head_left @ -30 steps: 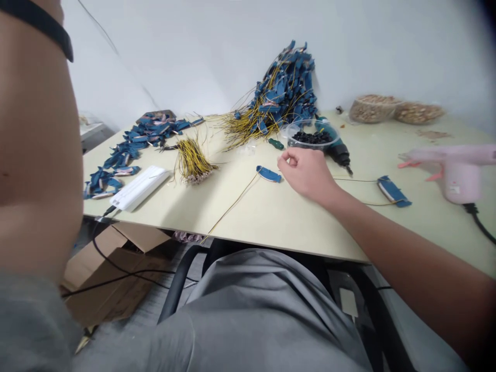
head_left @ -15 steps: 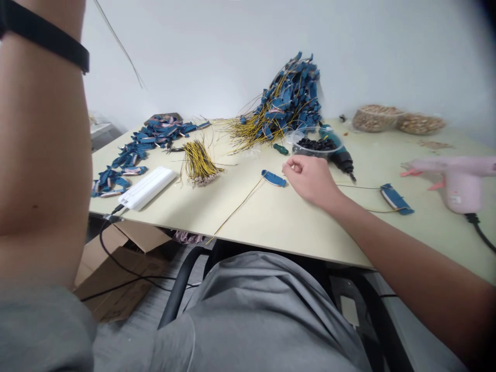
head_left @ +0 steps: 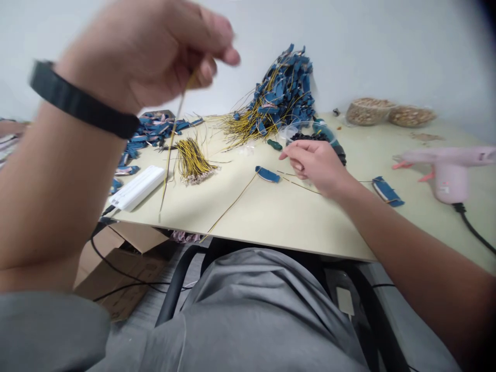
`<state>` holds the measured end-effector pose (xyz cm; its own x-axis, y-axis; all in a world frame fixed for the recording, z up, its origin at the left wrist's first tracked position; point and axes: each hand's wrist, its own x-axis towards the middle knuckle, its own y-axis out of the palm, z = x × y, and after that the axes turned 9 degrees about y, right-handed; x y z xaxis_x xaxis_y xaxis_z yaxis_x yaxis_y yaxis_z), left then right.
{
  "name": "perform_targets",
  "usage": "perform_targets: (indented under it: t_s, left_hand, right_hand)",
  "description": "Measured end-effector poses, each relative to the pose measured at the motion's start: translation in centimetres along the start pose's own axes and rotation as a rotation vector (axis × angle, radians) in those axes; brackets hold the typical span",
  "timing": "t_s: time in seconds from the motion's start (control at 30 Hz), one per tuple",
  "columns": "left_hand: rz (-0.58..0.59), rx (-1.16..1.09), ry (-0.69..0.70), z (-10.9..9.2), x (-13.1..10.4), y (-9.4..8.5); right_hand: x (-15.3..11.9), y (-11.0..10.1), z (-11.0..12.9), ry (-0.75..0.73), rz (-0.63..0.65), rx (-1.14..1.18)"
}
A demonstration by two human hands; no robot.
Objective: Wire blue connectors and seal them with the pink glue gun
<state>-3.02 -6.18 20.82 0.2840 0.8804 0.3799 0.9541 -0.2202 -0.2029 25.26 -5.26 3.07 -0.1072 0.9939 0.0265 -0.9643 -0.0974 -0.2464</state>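
Note:
My left hand [head_left: 174, 51] is raised high at the left, its fingers closed on a thin yellow-and-black wire [head_left: 170, 139] that hangs down towards the table; the grip is slightly blurred. My right hand [head_left: 315, 165] rests low over the table with its fingers curled and thumb close to them; what they hold, if anything, is hidden. Just left of it lies a small blue fabric piece [head_left: 268, 174] with a wire trailing to the table edge. A second blue piece [head_left: 387, 191] lies further right, its wires running under my right hand.
Behind my right hand stand a clear tub of black parts [head_left: 309, 136] and a dark green power tool [head_left: 338, 147]. A pink glue gun [head_left: 449, 173] is at right. A wire bundle [head_left: 194, 163], white power strip [head_left: 138, 187] and blue heap [head_left: 284, 93] occupy the table.
My left hand has come down into view from above, with the wire hanging from it. My right hand's fingers have shifted slightly, and wire ends now show beside it.

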Motion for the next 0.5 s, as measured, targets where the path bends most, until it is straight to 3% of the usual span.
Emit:
perform_targets:
  t_s: [0.07,0.13,0.2,0.3,0.37,0.5]
  left_hand:
    - [0.147,-0.009,0.025,1.9,-1.1,2.5]
    - [0.228,-0.066,-0.126,4.2,-2.1,4.7]
    - [0.298,0.032,-0.138,6.7,-2.8,6.1]
    - [0.41,0.096,-0.097,10.1,-3.3,6.8]
    - [0.431,0.031,-0.15,11.7,-3.5,6.9]
    - [0.454,-0.096,-0.247,13.1,-3.6,7.4]
  right_hand:
    - [-0.4,-0.5,0.6,0.016,0.117,0.105]
    - [-0.9,-1.0,1.3,0.003,0.21,0.116]
    - [-1.3,-1.7,1.8,-0.013,0.276,0.062]
    - [-1.6,-2.8,2.2,-0.033,0.393,-0.036]
    - [-1.6,-3.2,2.1,-0.03,0.449,-0.077]
    - [-1.2,-3.4,1.6,0.01,0.42,-0.138]
